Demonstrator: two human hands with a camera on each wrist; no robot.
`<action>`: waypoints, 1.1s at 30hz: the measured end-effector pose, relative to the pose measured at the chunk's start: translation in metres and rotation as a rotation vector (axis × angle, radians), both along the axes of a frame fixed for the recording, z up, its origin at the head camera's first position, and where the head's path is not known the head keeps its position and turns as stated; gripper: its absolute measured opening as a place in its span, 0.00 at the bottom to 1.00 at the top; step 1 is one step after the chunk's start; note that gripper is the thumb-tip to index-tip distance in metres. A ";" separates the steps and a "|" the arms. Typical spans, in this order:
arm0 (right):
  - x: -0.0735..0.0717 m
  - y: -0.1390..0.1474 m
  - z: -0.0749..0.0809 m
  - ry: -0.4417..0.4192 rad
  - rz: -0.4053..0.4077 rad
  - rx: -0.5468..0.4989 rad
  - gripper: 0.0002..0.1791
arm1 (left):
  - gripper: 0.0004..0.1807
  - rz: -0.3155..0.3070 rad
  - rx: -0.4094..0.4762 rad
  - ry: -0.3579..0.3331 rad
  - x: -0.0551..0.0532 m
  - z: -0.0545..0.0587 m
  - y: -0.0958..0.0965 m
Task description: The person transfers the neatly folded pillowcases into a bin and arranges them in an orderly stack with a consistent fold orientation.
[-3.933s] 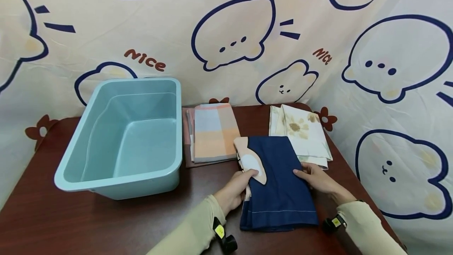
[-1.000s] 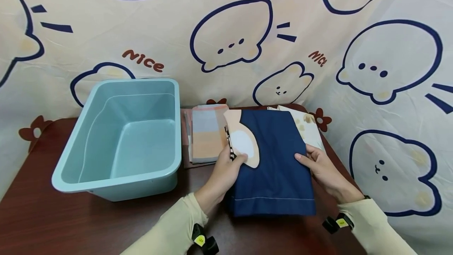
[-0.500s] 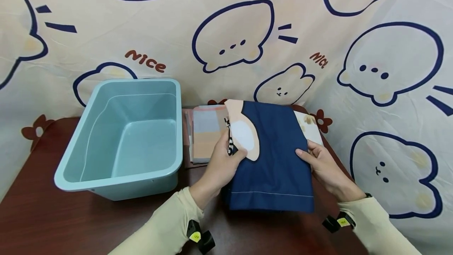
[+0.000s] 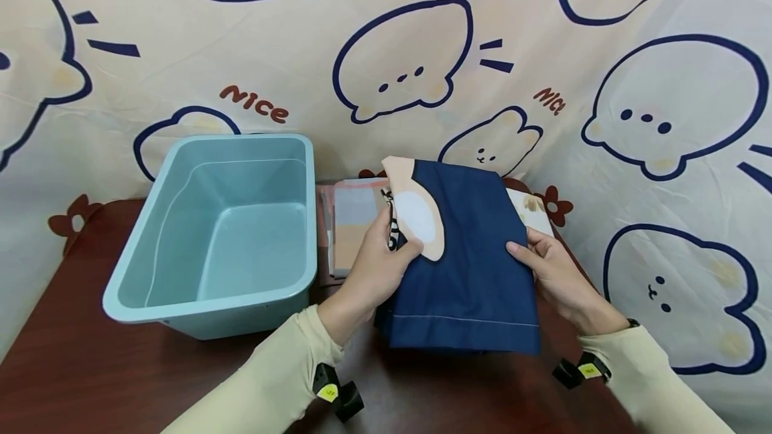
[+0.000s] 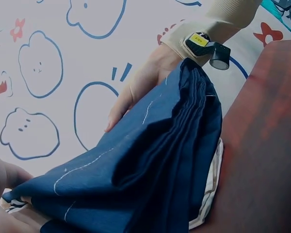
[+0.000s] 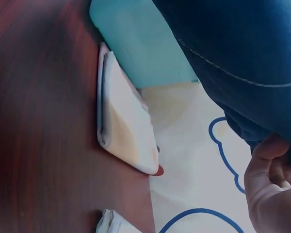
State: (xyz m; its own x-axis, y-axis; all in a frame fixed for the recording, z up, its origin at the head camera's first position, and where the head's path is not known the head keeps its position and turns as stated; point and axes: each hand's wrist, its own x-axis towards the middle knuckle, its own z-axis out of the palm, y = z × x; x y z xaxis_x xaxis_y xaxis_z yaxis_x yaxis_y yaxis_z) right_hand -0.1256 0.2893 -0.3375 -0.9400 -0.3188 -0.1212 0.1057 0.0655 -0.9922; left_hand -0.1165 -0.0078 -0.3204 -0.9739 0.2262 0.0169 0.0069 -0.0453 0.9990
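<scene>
Both hands hold a folded navy cloth [image 4: 467, 253] with a peach-and-white print and a pale stitch line near its lower edge. My left hand [image 4: 380, 263] pinches its left side beside the print, thumb on top. On the opposite side, my right hand [image 4: 555, 276] grips the edge between thumb and fingers. Stacked fold layers show along the near edge of the cloth [image 5: 179, 145] in the left wrist view. The cloth is raised over the table, its far edge tilted up, partly hiding a checked cloth [image 4: 352, 230] and a white floral cloth [image 4: 531, 209].
A light blue plastic tub [image 4: 211, 310] stands left on the dark red wooden table [image 4: 151, 380], with its bottom visible. The checked cloth [image 6: 128, 111] lies folded beside the tub. A printed curtain [image 4: 398, 32] hangs along the back and right of the table.
The navy cloth has come up from the table and moved away from me, held in both hands. It now covers more of the checked and floral cloths. The tub has stayed put.
</scene>
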 end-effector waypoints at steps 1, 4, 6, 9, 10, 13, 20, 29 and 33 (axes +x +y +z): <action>-0.001 -0.001 0.001 0.001 0.001 -0.004 0.14 | 0.38 0.000 -0.005 -0.002 0.000 0.001 -0.001; -0.003 -0.004 0.004 0.003 0.010 -0.008 0.14 | 0.38 0.001 -0.022 -0.019 -0.001 0.004 -0.005; -0.004 -0.005 0.005 0.003 0.016 -0.006 0.15 | 0.39 -0.001 -0.035 -0.035 -0.002 0.007 -0.007; -0.006 -0.008 0.009 0.002 0.027 0.001 0.16 | 0.40 -0.001 -0.054 -0.070 -0.003 0.011 -0.010; -0.007 -0.009 0.010 0.002 0.030 0.004 0.16 | 0.40 0.001 -0.061 -0.089 -0.002 0.013 -0.012; -0.009 -0.013 0.015 -0.009 0.034 0.014 0.17 | 0.41 0.007 -0.082 -0.131 -0.003 0.018 -0.016; -0.014 -0.024 0.022 -0.025 0.026 0.028 0.20 | 0.38 0.002 -0.084 -0.170 -0.004 0.026 -0.025; -0.021 -0.037 0.032 -0.030 0.022 0.045 0.19 | 0.43 -0.023 -0.088 -0.177 -0.005 0.037 -0.034; -0.026 -0.044 0.035 -0.031 0.021 0.044 0.20 | 0.43 -0.017 -0.118 -0.176 -0.006 0.043 -0.041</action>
